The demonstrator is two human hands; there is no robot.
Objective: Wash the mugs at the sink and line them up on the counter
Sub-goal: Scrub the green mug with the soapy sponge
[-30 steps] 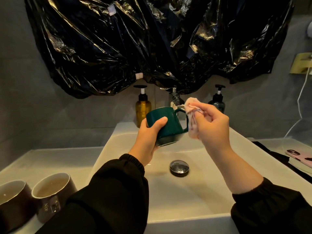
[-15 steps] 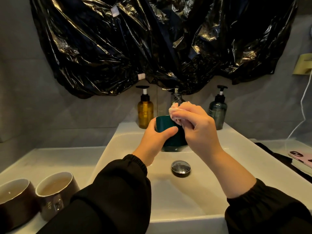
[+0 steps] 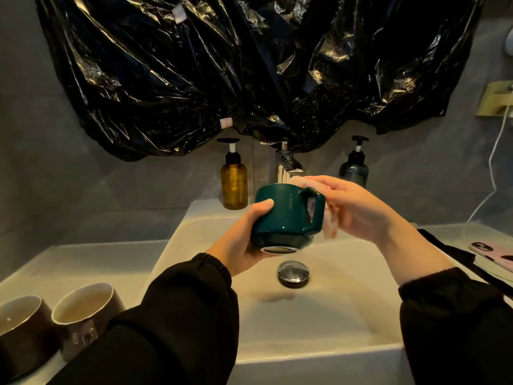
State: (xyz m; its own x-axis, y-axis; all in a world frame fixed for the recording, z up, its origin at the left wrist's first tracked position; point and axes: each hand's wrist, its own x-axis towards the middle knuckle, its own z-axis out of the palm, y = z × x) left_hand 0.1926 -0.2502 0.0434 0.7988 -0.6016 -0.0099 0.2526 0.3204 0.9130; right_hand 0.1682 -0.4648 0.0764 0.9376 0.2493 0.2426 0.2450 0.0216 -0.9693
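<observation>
From the head camera, the only view I have, I judge the job to be partway through. My left hand (image 3: 244,240) has its grip closed round the body of a dark green glazed ceramic mug (image 3: 280,215), held tilted above the white ceramic sink basin (image 3: 319,323), base turned toward me and handle to the right. My right hand (image 3: 358,212) is closed on a pale pink crumpled cloth (image 3: 330,226) and presses it against the handle side of the mug; a scrap of pink shows through the handle loop. So this mug looks to be in the wiping stage, not yet set down.

On the white surface at near left two dark brown round mugs with pale insides (image 3: 83,315) stand side by side, touching or nearly so. Whether they are already washed or waiting I cannot tell; the inside of the right one looks tinted, though the warm light may account for that.

Materials: the green mug is glossy with a bare ring at the foot. A polished chrome drain stopper (image 3: 293,273) lies in the basin. At the far rim stand an amber pump bottle (image 3: 234,187) and a smoky blue-grey pump bottle (image 3: 354,170), with the chrome tap (image 3: 286,165) between them. Crinkled black plastic sheeting (image 3: 222,73) hangs on the wall above.
</observation>
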